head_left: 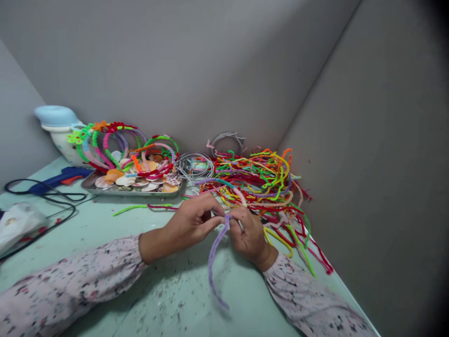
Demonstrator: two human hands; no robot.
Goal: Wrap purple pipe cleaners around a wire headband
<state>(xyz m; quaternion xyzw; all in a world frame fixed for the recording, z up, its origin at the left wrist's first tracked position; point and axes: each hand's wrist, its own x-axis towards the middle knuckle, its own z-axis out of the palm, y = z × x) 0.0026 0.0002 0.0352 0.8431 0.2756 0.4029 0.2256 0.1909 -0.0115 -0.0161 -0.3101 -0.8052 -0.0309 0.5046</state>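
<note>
One purple pipe cleaner (211, 267) is being held over the table (168, 285), its upper end being pinched in the fingertips of the left hand (187, 220) and right hand (249, 236), its tail dangling. Control is probably being helped by close, firm pinches.

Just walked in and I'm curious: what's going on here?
A person is handling a fuzzy purple strip. The left hand and right hand pinch it at their fingertips, and its free end trails toward the person. Beyond the left hand, a tray holds shells and colourful hoops. Beyond the right hand lies a tangle of coloured strips.
</note>
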